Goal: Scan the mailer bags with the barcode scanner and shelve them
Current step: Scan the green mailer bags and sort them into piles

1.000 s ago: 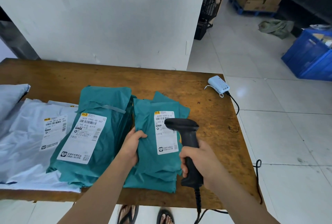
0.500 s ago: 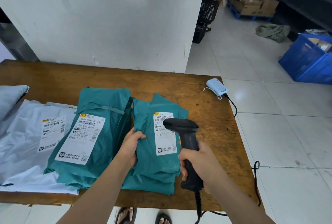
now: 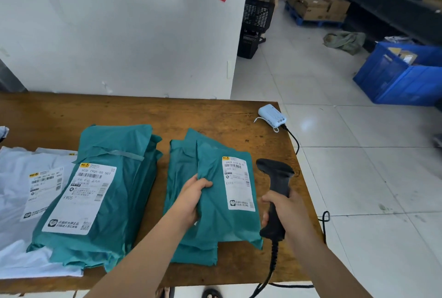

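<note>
A brown wooden worktop (image 3: 215, 115) is pictured against a white wall (image 3: 119, 34), with mailer bags laid across its near half. At the left edge, pale grey mailer bags (image 3: 16, 202) are spread flat, one printed label facing up. Partly overlapping them, a tall pile of teal mailer bags (image 3: 124, 202) is stacked and topped by a large white label. To its right, parted from it by a strip of bare wood, a smaller pile of teal bags (image 3: 181, 168) is stacked. Its top mailer bag (image 3: 227, 221) is skewed to the right, label up. That bag is gripped by the left hand (image 3: 191, 199), the fingers bunched into a fold of plastic near its left edge. A black barcode scanner (image 3: 278, 178) is held upright just right of the bag's label, its handle wrapped by the curled fingers of the right hand (image 3: 289, 211). Its coiled cable (image 3: 273, 257) hangs over the near edge. A pale blue power bank (image 3: 272, 115) is seen at the far right corner.
</note>
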Action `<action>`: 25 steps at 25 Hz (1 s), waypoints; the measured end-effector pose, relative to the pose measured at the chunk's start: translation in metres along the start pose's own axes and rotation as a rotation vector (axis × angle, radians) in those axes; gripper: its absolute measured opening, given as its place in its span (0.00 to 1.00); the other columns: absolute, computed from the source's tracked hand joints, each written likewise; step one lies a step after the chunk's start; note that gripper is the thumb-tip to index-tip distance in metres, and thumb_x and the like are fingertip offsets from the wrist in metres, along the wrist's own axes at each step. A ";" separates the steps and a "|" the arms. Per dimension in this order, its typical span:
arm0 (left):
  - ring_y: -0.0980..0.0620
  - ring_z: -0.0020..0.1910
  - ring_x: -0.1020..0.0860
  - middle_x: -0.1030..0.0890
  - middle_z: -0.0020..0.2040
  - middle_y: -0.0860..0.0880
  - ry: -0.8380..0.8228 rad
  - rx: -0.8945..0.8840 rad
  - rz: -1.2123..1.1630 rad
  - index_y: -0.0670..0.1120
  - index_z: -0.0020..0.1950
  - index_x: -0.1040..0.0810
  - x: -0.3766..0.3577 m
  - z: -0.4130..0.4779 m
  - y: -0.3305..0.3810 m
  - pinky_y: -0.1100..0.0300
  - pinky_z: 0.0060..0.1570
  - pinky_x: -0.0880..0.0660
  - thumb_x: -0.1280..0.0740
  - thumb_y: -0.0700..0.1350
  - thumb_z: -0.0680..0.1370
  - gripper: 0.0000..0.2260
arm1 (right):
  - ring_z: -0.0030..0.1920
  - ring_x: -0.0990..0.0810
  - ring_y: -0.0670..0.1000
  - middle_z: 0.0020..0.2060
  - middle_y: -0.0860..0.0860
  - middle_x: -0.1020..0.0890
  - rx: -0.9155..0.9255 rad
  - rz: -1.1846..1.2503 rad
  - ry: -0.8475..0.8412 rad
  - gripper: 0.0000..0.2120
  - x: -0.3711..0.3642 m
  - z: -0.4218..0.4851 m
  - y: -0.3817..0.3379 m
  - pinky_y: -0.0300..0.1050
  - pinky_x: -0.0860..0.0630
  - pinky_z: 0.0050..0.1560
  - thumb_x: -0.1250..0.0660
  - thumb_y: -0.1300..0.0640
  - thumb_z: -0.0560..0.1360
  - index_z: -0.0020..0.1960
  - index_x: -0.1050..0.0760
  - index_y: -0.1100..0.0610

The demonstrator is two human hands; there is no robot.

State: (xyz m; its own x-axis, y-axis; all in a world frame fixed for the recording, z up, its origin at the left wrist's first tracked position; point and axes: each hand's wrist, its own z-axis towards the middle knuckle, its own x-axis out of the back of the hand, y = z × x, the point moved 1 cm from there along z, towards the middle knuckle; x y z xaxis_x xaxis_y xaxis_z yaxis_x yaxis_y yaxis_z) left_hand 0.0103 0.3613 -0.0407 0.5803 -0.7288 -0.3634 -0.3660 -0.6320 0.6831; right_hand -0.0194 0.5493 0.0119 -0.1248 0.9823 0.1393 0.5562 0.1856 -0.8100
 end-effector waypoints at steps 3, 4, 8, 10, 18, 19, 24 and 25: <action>0.45 0.44 0.20 0.18 0.47 0.42 -0.031 0.056 0.078 0.41 0.55 0.25 -0.028 0.014 -0.020 0.54 0.42 0.23 0.40 0.36 0.78 0.07 | 0.21 0.28 0.53 0.22 0.55 0.22 -0.053 0.045 0.051 0.09 0.020 0.004 0.008 0.48 0.26 0.32 0.33 0.66 0.71 0.49 0.29 0.59; 0.46 0.44 0.21 0.20 0.49 0.42 -0.027 0.056 0.147 0.41 0.56 0.28 -0.039 0.021 -0.026 0.55 0.43 0.23 0.41 0.37 0.79 0.07 | 0.22 0.28 0.53 0.24 0.56 0.21 -0.060 0.066 0.057 0.09 0.027 0.004 0.009 0.48 0.27 0.32 0.33 0.66 0.71 0.49 0.29 0.59; 0.44 0.49 0.23 0.24 0.51 0.41 0.070 -0.276 0.917 0.43 0.58 0.39 -0.062 0.032 -0.045 0.55 0.46 0.27 0.43 0.35 0.79 0.10 | 0.24 0.28 0.53 0.29 0.58 0.22 -0.043 0.041 0.100 0.07 0.047 0.003 0.011 0.48 0.27 0.33 0.33 0.66 0.72 0.45 0.29 0.56; 0.42 0.53 0.25 0.24 0.53 0.40 0.163 -0.543 1.066 0.40 0.65 0.36 -0.053 0.022 -0.045 0.56 0.46 0.30 0.41 0.34 0.76 0.17 | 0.24 0.28 0.52 0.29 0.58 0.23 -0.038 0.039 0.090 0.07 0.048 0.005 0.010 0.46 0.26 0.32 0.33 0.66 0.72 0.46 0.29 0.56; 0.39 0.55 0.24 0.22 0.54 0.40 0.576 -0.143 1.225 0.42 0.49 0.29 0.053 0.029 -0.018 0.50 0.51 0.28 0.30 0.54 0.73 0.18 | 0.22 0.29 0.52 0.26 0.58 0.23 -0.082 -0.041 -0.148 0.11 0.008 -0.002 0.011 0.43 0.27 0.26 0.33 0.68 0.69 0.51 0.27 0.62; 0.38 0.50 0.23 0.21 0.47 0.40 0.567 -0.213 1.120 0.43 0.40 0.31 0.057 0.028 -0.019 0.51 0.45 0.28 0.31 0.51 0.74 0.14 | 0.20 0.30 0.52 0.23 0.55 0.24 -0.088 -0.036 -0.194 0.10 0.000 -0.004 0.012 0.42 0.28 0.26 0.34 0.68 0.70 0.50 0.28 0.63; 0.43 0.33 0.33 0.32 0.31 0.46 0.549 -0.293 0.899 0.45 0.32 0.41 0.068 0.010 -0.034 0.54 0.36 0.38 0.39 0.43 0.79 0.18 | 0.21 0.31 0.53 0.27 0.56 0.24 -0.151 -0.030 -0.345 0.09 -0.037 -0.017 0.023 0.43 0.29 0.26 0.36 0.68 0.72 0.50 0.29 0.61; 0.46 0.31 0.34 0.33 0.30 0.47 0.522 -0.280 0.881 0.44 0.32 0.41 0.071 0.007 -0.038 0.54 0.36 0.39 0.39 0.43 0.79 0.18 | 0.22 0.32 0.53 0.27 0.56 0.25 -0.164 -0.030 -0.358 0.08 -0.041 -0.019 0.026 0.42 0.29 0.25 0.37 0.68 0.72 0.50 0.29 0.61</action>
State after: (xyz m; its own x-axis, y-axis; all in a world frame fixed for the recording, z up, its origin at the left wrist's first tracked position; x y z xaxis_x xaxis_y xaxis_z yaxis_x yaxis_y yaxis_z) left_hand 0.0607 0.3315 -0.0966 0.4565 -0.6546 0.6026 -0.6676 0.1957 0.7183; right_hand 0.0159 0.5140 -0.0036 -0.4053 0.9115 -0.0698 0.6686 0.2435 -0.7026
